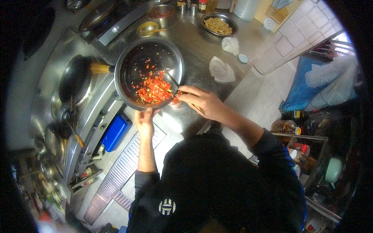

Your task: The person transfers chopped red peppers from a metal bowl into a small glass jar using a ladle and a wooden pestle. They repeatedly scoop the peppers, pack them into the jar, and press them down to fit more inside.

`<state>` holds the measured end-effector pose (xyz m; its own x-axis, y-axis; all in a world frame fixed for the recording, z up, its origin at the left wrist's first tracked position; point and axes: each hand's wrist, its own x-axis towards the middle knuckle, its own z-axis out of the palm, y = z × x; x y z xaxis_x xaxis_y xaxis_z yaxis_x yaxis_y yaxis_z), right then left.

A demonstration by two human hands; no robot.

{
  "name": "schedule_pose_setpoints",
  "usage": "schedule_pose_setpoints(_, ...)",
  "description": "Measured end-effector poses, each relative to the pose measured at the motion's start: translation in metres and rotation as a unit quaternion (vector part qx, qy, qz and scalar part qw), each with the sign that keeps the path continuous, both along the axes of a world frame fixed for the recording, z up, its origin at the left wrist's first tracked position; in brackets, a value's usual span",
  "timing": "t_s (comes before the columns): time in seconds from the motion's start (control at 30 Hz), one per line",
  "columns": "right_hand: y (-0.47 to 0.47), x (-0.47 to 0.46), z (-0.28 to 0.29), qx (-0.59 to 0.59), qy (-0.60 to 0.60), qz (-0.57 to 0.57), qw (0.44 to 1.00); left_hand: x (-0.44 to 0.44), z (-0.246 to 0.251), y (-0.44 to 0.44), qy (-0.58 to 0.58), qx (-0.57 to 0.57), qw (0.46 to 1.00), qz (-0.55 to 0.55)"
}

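A large metal bowl [123,62] holds a heap of chopped red chilli [154,90] with pale yellow bits, mostly against its near side. My left hand [144,121] grips the near rim, thumb on the outside. Over the bowl's right edge, my right hand [201,102] holds a slim utensil [172,78] whose dark end reaches into the bowl. A brownish handle end shows below the fingers; whether it belongs to the same utensil I cannot tell. Just under the right rim, a glass jar [174,104] with red contents is partly hidden by the bowl.
On the steel counter [195,58] are a bowl of brownish food [218,25], crumpled white plastic [222,70], a round lid [243,58] and a small yellowish bowl [148,29]. Left are a wok [74,78] and a bristle brush [100,68]. Shelves with jars [284,127] stand right.
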<state>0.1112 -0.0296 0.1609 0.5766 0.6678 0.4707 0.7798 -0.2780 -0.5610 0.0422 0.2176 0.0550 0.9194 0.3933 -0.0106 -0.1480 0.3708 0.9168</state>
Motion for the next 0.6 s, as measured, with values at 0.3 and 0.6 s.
schedule_pose_setpoints(0.3, -0.015, 0.003, -0.003, -0.01, -0.001, 0.026, 1.0, 0.003, 0.0, -0.008, 0.004, 0.002, 1.0, 0.023)
schedule_pose_setpoints(0.6, -0.016, -0.007, -0.002, 0.004, 0.064, 0.028, 0.998, 0.0, -0.005, -0.003, 0.009, 0.084, 0.996, 0.018)
